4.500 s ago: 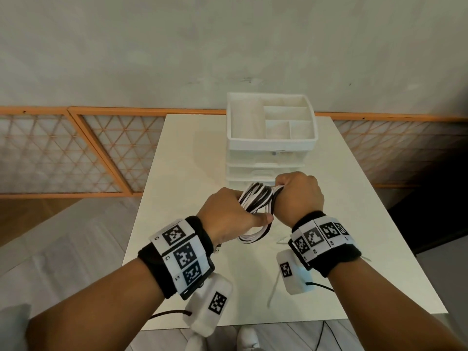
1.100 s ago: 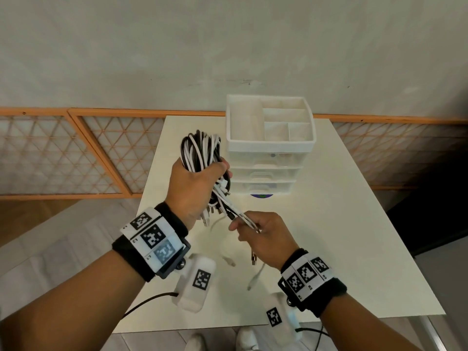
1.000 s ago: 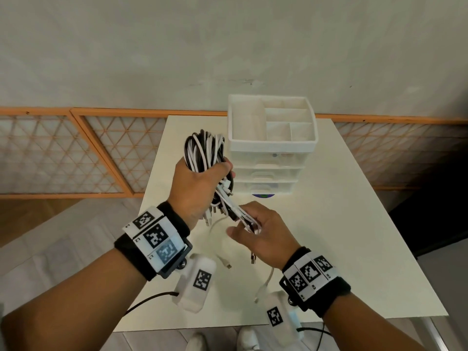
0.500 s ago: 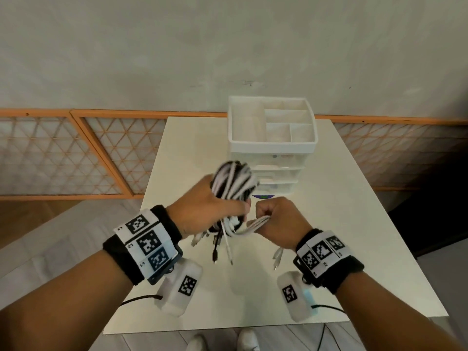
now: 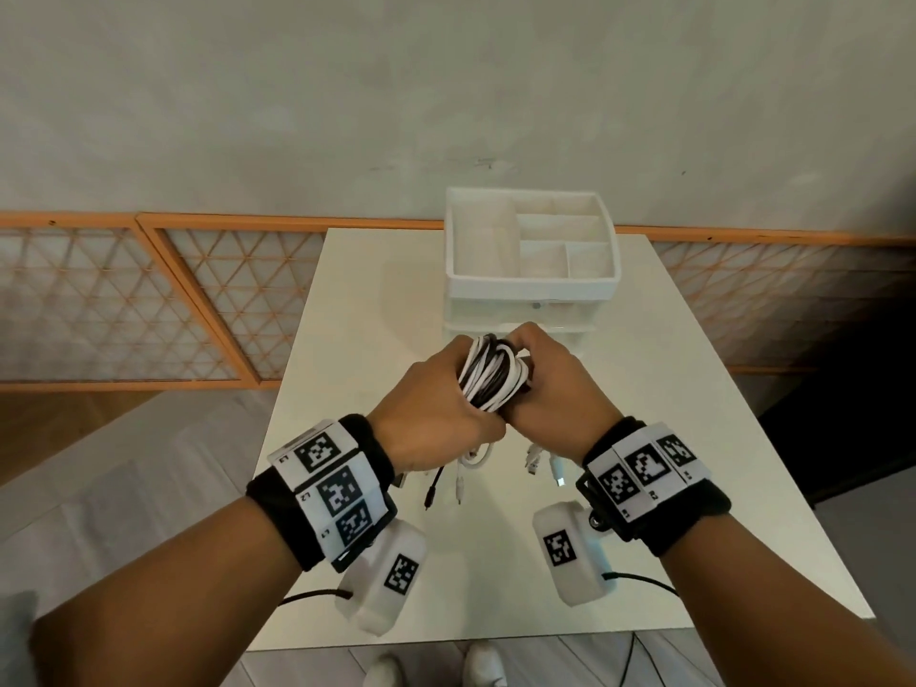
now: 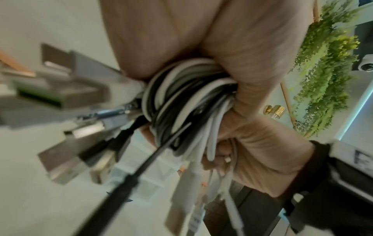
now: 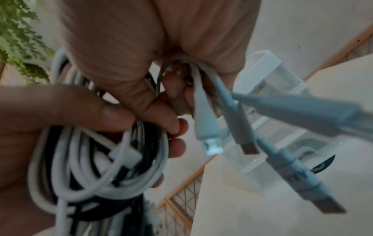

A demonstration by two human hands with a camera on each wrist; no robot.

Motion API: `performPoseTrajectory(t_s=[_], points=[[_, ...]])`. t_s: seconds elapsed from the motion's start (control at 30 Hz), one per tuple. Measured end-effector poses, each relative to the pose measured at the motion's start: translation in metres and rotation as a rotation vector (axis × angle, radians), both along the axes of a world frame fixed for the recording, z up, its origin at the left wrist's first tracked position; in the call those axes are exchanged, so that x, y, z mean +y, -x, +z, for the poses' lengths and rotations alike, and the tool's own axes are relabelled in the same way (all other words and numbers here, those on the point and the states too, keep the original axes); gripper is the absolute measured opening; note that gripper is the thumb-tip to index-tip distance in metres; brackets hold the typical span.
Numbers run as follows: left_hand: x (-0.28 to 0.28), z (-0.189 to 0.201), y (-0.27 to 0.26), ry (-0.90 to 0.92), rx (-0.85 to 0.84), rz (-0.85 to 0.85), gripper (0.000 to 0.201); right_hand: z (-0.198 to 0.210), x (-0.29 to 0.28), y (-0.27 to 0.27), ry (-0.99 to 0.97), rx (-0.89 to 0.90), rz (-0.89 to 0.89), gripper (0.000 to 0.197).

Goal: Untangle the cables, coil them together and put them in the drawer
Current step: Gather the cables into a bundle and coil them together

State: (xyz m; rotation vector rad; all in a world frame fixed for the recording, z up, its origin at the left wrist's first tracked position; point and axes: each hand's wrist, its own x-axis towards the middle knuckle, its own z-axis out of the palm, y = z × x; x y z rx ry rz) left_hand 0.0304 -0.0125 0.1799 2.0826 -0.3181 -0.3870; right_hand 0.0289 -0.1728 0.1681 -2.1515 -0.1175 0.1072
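A coil of black and white cables (image 5: 490,374) (image 6: 181,102) (image 7: 96,167) hangs above the table, in front of the white drawer unit (image 5: 533,270). My left hand (image 5: 436,409) grips the coil from the left, fingers curled round it. My right hand (image 5: 550,384) grips it from the right, with loose cable ends running through its fist. Several plug ends (image 5: 458,488) (image 7: 212,143) dangle below both hands. The drawer fronts behind the hands look closed; my hands hide part of them.
The white table (image 5: 347,314) carries the drawer unit at its back edge, topped by an open tray with compartments (image 5: 530,240). An orange lattice railing (image 5: 148,300) runs behind and to the left. A dark round object (image 7: 321,166) lies at the unit's base.
My left hand has brought the coil down from the upper left to the middle. My right hand has wound the loose ends round it and now closes against the coil.
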Motion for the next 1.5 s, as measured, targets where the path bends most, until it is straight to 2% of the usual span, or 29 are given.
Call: performPoseTrajectory(t_s=[0.13,0.2,0.23,0.33,0.5,0.63,0.73,0.83,0.9,0.97,1.07,1.2,1.27,1.4,1.5], points=[[0.005,-0.002,-0.004,0.072,-0.036,0.096,0.032,0.006,0.000,0.004,-0.235,0.090,0.004,0.030],[0.009,-0.003,-0.005,0.100,-0.054,0.135,0.031,0.010,-0.005,0.005,-0.301,0.076,-0.024,0.018],[0.010,-0.002,-0.006,0.118,-0.053,0.157,0.032,0.010,-0.008,0.005,-0.322,0.074,-0.041,0.018],[0.013,-0.003,-0.006,0.145,-0.035,0.183,0.031,0.007,-0.014,0.007,-0.356,0.145,-0.038,0.037],[0.014,-0.006,0.000,0.182,0.038,0.124,0.022,0.004,-0.017,0.010,-0.470,0.210,-0.133,0.020],[0.021,-0.003,0.000,0.271,0.105,0.119,0.018,0.002,-0.031,0.007,-0.385,0.125,-0.171,0.018],[0.017,0.000,-0.002,0.271,0.109,0.070,0.018,-0.002,-0.031,0.003,-0.156,-0.026,-0.227,0.018],[0.000,0.004,-0.001,0.245,0.100,0.015,0.021,0.002,-0.008,0.007,0.127,-0.252,-0.244,0.022],[-0.009,0.003,-0.001,0.274,0.076,0.039,0.029,0.001,0.009,0.007,0.141,-0.309,-0.278,0.025],[-0.014,0.002,0.000,0.348,0.078,0.101,0.046,0.000,0.016,0.005,-0.038,-0.258,-0.295,0.030],[-0.013,-0.001,-0.003,0.505,0.155,0.210,0.054,-0.004,0.023,0.003,-0.326,-0.106,-0.247,0.045],[-0.004,0.001,-0.004,0.555,0.224,0.142,0.029,-0.004,0.026,0.008,-0.571,0.082,-0.191,0.051],[0.000,0.001,-0.003,0.591,0.269,0.158,0.032,0.000,0.023,0.011,-0.598,0.148,-0.192,0.046],[0.003,-0.007,-0.004,0.605,0.247,0.232,0.023,0.002,0.016,0.012,-0.498,0.194,-0.132,0.039],[0.003,-0.008,-0.003,0.633,0.257,0.268,0.033,0.004,0.009,0.012,-0.518,0.189,-0.056,0.033]])
